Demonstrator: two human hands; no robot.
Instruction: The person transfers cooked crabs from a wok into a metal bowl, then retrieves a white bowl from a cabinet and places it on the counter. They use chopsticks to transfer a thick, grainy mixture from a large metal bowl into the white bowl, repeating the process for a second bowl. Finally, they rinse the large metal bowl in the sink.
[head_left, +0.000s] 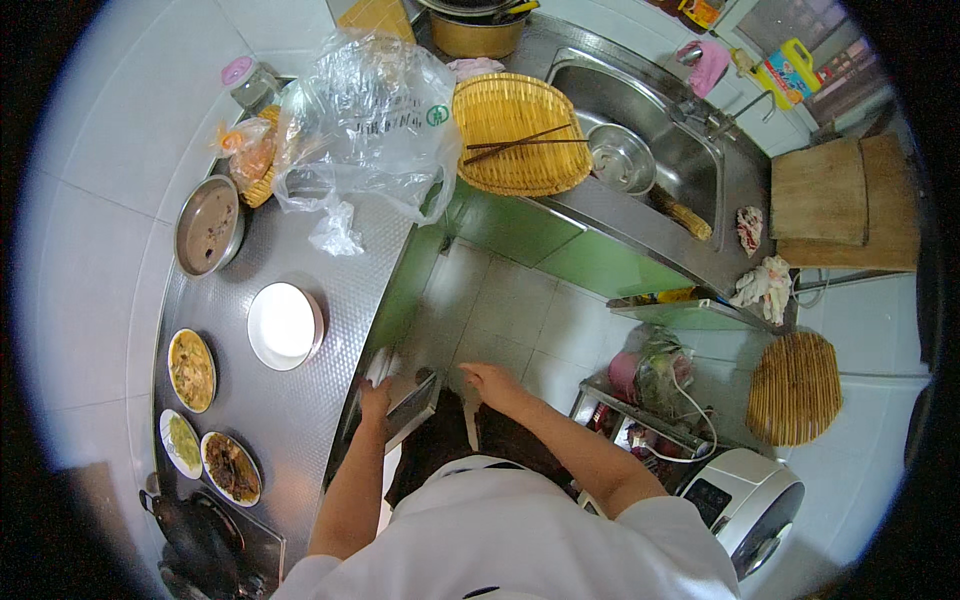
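Observation:
My left hand (375, 397) is at a pulled-out drawer (411, 409) under the steel counter, its fingers partly hidden, so its grip is unclear. My right hand (491, 384) hovers over the floor to the drawer's right, fingers pointing left and nothing visible in it. On the counter (315, 420) beside my left arm stands a white bowl (281, 328). Along the wall sit a plate of yellowish food (191, 371), a plate of green food (180, 442) and a plate of dark food (232, 466).
A black wok (199, 536) rests at the stove. A plastic bag (367, 120) and a steel basin (208, 226) lie farther along. Chopsticks (517, 144) cross a woven tray (517, 97) by the sink (675, 150). A rice cooker (739, 510) and a small rack (637, 420) flank my right side.

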